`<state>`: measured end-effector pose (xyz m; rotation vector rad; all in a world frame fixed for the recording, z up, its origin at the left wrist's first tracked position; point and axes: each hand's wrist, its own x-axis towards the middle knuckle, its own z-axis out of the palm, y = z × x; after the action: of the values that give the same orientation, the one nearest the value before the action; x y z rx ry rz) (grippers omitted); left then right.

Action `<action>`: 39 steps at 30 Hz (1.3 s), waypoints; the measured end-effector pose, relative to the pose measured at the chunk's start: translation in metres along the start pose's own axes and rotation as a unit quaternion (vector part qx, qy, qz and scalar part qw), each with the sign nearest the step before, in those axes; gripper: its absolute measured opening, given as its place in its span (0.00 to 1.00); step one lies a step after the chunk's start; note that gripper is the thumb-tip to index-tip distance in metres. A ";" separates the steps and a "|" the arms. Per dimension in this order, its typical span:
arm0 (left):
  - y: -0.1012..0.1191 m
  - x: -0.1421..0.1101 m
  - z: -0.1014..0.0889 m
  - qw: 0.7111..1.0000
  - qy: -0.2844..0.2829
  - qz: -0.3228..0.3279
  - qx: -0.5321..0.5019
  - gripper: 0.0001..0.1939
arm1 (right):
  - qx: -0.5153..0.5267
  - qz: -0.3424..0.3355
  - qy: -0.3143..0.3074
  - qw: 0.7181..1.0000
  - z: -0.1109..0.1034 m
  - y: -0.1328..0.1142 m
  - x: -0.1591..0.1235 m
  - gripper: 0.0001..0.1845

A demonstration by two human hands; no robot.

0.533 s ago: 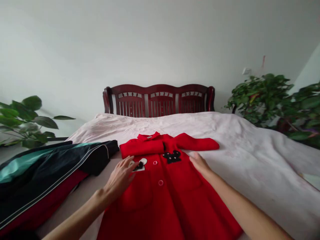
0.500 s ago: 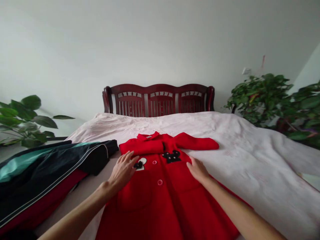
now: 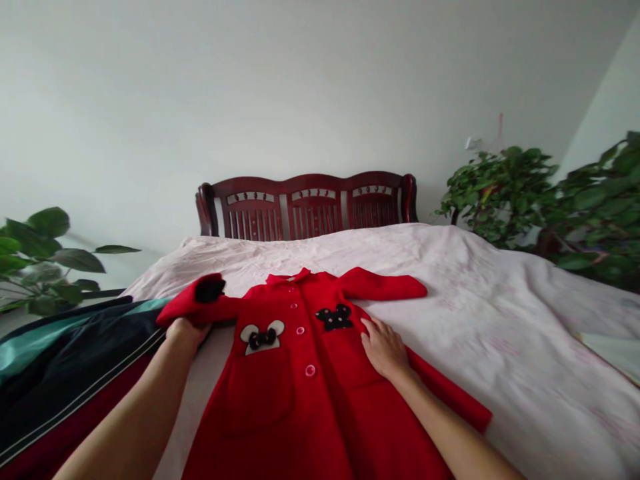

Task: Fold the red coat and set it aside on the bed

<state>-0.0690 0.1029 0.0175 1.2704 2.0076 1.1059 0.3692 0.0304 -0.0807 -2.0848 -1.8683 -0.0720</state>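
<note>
A red buttoned coat (image 3: 265,400) lies front up on the bed, with a collar at the far end and two pockets. A white mouse-ear patch with a black bow sits above the left pocket, and a black dotted patch (image 3: 334,317) above the right. My left hand (image 3: 184,333) grips the coat's left sleeve (image 3: 193,303), raised out to the side with its dark cuff opening showing; the sleeve partly hides the fingers. Across the coat's right side, my right hand (image 3: 384,345) rests with its fingers laid on the cloth. The other sleeve (image 3: 385,285) points right.
Dark jackets with teal and maroon parts (image 3: 95,353) are piled at the left. A pale patterned sheet (image 3: 480,320) covers the bed below a dark wooden headboard (image 3: 310,200). Leafy plants stand at the left (image 3: 50,260) and right (image 3: 505,193).
The left sleeve, folded across the coat's chest before, is now swung out to the left in my left hand. My right hand stays on the coat's right side. The view has shifted slightly.
</note>
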 end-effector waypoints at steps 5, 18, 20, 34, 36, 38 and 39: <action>-0.035 -0.065 -0.007 0.988 -0.058 -0.087 -0.115 0.20 | -0.030 -0.001 0.013 0.999 0.002 -0.005 -0.002 0.26; -0.114 -0.252 -0.057 0.891 -0.304 -0.034 -0.335 0.66 | 0.003 -0.029 -0.046 0.999 -0.017 -0.009 -0.078 0.30; -0.124 -0.269 -0.045 0.899 -0.283 0.048 -0.331 0.73 | 0.084 -0.055 -0.044 0.994 -0.021 -0.008 -0.098 0.31; -0.125 -0.270 -0.025 0.980 0.030 0.197 -0.023 0.28 | 0.293 -0.286 -0.063 0.910 -0.058 -0.062 -0.175 0.23; -0.132 -0.269 -0.037 0.977 0.024 0.210 0.038 0.23 | 0.318 -0.284 -0.056 0.903 -0.059 -0.060 -0.173 0.16; -0.134 -0.269 -0.048 0.972 -0.021 0.206 0.113 0.21 | 0.345 -0.278 -0.040 0.896 -0.058 -0.055 -0.168 0.15; -0.134 -0.269 -0.052 0.966 -0.052 0.203 0.151 0.21 | 0.349 -0.271 -0.029 0.897 -0.057 -0.050 -0.165 0.15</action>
<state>-0.0583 -0.1897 -0.0678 1.9207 1.9382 0.8999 0.3084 -0.1398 -0.0595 -1.0739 -2.0456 0.4652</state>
